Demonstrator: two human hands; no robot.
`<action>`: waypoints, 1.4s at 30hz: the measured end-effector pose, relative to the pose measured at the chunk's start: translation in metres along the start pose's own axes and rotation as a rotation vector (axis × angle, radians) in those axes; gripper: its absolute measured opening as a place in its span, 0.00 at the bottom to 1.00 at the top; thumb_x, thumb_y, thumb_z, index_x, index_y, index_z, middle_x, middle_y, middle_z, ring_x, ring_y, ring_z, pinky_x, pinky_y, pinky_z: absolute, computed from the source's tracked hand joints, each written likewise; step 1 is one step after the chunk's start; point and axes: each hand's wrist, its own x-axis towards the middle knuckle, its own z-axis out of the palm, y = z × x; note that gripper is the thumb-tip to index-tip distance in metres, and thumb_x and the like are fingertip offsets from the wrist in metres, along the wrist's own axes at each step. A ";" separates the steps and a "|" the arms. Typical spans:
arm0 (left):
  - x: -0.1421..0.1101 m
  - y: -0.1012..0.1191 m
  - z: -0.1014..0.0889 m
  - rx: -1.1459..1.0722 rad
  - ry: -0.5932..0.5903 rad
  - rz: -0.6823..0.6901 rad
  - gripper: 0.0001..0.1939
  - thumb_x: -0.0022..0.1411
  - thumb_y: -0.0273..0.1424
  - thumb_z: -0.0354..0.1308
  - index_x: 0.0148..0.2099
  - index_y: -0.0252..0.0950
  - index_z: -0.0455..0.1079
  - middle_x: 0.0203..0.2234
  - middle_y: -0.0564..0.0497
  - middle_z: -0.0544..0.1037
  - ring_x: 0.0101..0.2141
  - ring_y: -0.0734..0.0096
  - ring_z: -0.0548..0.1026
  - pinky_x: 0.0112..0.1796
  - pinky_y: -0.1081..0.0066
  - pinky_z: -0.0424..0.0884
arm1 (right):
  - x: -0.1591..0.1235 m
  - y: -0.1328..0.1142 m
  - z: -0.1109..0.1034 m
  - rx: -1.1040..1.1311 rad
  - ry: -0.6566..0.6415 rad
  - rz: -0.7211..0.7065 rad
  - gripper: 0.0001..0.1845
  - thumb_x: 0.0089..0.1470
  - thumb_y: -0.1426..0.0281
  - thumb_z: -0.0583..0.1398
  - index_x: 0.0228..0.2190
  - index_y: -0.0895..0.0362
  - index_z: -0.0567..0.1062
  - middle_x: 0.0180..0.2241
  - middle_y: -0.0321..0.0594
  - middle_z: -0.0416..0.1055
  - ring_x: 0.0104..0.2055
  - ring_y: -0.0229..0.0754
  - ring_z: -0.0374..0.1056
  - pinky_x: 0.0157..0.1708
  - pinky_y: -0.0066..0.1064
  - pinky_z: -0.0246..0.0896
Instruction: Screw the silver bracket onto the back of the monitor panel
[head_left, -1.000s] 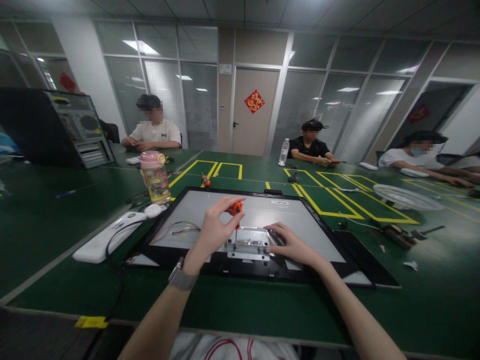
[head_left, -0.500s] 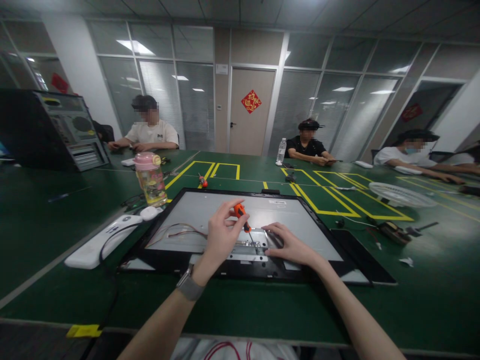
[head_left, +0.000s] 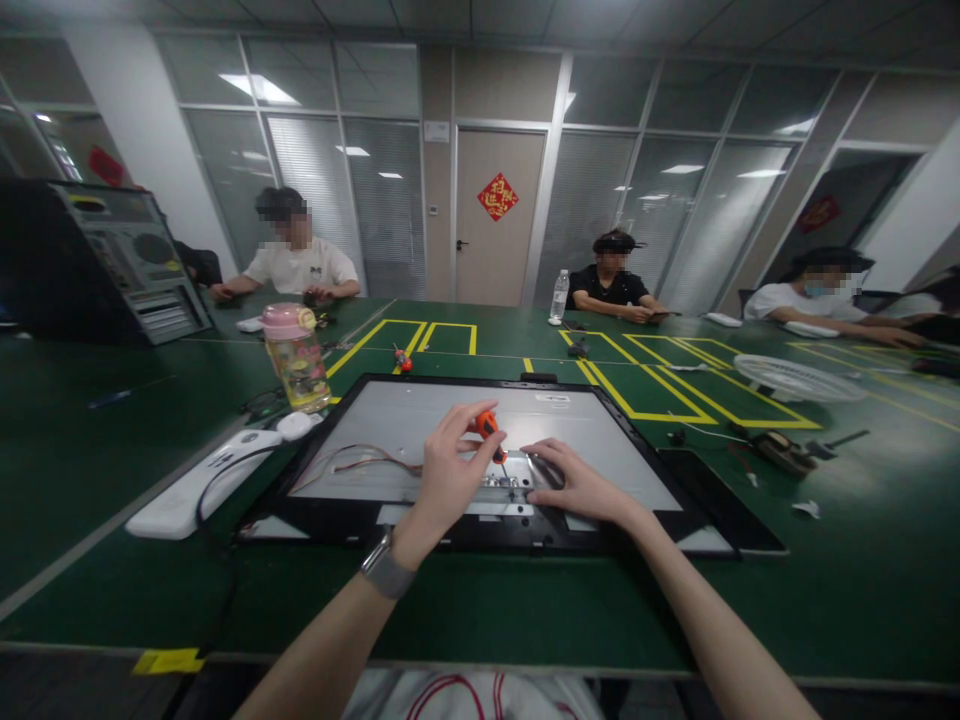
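My left hand (head_left: 454,465) is closed round the orange-and-black handle of a screwdriver (head_left: 487,425). Its thin shaft slants down to a silver metal bracket (head_left: 491,505) at the near middle of a flat display panel (head_left: 390,420); the tip is too small to make out. From the other side, my right hand (head_left: 577,485) grips the bracket's right end, fingers on the far edge and thumb on the near one. The panel lies with its grey metal back up in a black frame. Thin wires (head_left: 367,463) run across it, left of my left hand.
Left of the panel are a white power strip (head_left: 191,490) with a black cable and a pink-lidded bottle (head_left: 292,355). A black flat device (head_left: 727,510) lies against the right side. Beyond it sits a dark tool (head_left: 784,450). Several people sit across the green table (head_left: 480,620).
My left hand has shifted slightly right with the screwdriver, whose handle now sits a little further right and lower. My right hand stays at the bracket. The camera view has moved slightly.
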 end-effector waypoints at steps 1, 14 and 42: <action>0.000 0.000 0.000 -0.005 -0.009 -0.003 0.15 0.61 0.30 0.60 0.50 0.41 0.72 0.40 0.48 0.74 0.36 0.72 0.75 0.29 0.78 0.79 | 0.000 0.001 0.000 -0.001 0.003 -0.003 0.33 0.49 0.59 0.67 0.56 0.52 0.67 0.53 0.45 0.62 0.57 0.52 0.59 0.59 0.44 0.54; 0.011 0.017 -0.003 -0.041 -0.063 0.090 0.05 0.60 0.28 0.61 0.39 0.37 0.76 0.35 0.49 0.74 0.38 0.70 0.75 0.42 0.69 0.74 | 0.000 0.001 0.000 -0.001 0.016 -0.015 0.32 0.50 0.59 0.66 0.55 0.53 0.68 0.52 0.45 0.62 0.56 0.52 0.59 0.58 0.44 0.55; 0.007 0.016 0.013 0.065 0.032 0.105 0.07 0.63 0.30 0.58 0.43 0.38 0.74 0.34 0.51 0.70 0.34 0.72 0.71 0.38 0.71 0.70 | 0.001 0.004 0.001 -0.010 0.027 -0.023 0.32 0.49 0.60 0.67 0.55 0.52 0.68 0.53 0.45 0.62 0.56 0.52 0.59 0.58 0.44 0.55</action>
